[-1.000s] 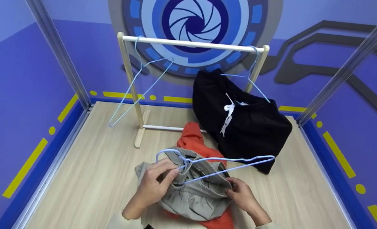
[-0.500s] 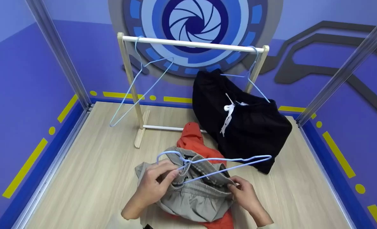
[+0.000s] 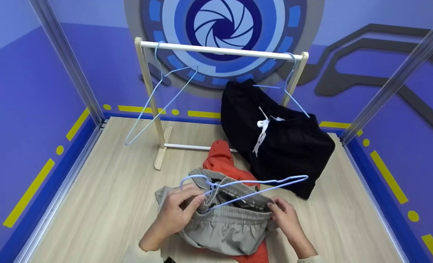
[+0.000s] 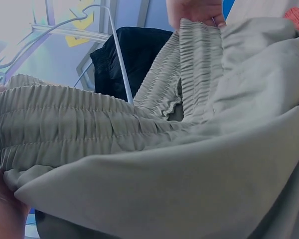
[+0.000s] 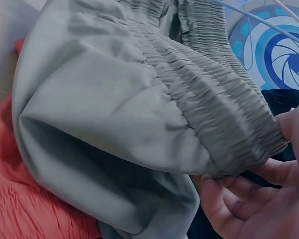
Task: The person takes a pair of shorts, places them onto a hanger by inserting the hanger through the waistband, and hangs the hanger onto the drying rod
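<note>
Grey shorts (image 3: 227, 233) with a gathered elastic waistband (image 5: 224, 114) are held up between both hands. My left hand (image 3: 178, 212) pinches the left end of the waistband together with the near end of a light blue hanger (image 3: 260, 181). That end of the hanger dips inside the waist opening, while its other end sticks out above the right side. The right hand (image 3: 285, 219) grips the right end of the waistband, thumb on top and fingers beneath, as the right wrist view shows. Between the hands the waistband is stretched open.
Behind stands a wooden rack (image 3: 220, 50). A bare blue hanger (image 3: 158, 106) hangs at its left, and black shorts (image 3: 285, 146) with a white drawstring hang on another at its right. An orange garment (image 3: 225, 160) lies under the grey shorts on the wooden table (image 3: 103, 190).
My right hand has moved right and slightly up, drawing the waistband wider. The hanger's free end has shifted slightly left and down. My left hand has hardly moved.
</note>
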Action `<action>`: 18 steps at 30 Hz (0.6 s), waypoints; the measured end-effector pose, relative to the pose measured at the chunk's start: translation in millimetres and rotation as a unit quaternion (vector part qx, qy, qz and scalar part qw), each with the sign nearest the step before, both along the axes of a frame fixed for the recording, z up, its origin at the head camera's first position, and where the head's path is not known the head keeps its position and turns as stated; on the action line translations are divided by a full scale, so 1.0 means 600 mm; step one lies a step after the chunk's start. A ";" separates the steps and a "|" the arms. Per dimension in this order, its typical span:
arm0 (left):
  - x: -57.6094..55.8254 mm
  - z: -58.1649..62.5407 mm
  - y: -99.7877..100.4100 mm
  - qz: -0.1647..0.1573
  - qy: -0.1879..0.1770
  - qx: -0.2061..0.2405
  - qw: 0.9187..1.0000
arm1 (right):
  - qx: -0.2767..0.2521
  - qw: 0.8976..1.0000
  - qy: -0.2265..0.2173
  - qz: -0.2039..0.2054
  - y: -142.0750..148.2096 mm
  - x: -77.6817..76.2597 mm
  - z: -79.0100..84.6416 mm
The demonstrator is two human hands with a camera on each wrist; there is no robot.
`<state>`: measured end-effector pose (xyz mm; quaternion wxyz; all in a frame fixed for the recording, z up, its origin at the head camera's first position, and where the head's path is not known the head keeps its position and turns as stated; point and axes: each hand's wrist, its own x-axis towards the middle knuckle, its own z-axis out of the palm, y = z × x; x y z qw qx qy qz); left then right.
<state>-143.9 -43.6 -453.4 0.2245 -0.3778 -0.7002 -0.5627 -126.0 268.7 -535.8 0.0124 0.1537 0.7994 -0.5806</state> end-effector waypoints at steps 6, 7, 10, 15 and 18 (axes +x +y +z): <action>-0.013 -0.032 -0.003 0.013 0.005 -0.029 0.999 | -0.024 0.999 0.014 -0.018 0.005 -0.003 0.013; -0.014 -0.036 -0.004 0.014 0.006 -0.036 0.999 | -0.029 0.999 0.017 -0.017 0.006 -0.004 0.015; -0.016 -0.042 -0.006 0.014 0.009 -0.054 0.998 | -0.054 0.998 0.021 -0.021 0.009 -0.004 0.022; -0.015 -0.043 -0.008 0.003 0.001 -0.066 0.998 | -0.092 0.995 0.032 -0.038 0.013 -0.006 0.035; -0.015 -0.042 -0.008 -0.002 0.005 -0.070 0.998 | -0.094 0.993 0.045 -0.046 0.019 -0.007 0.040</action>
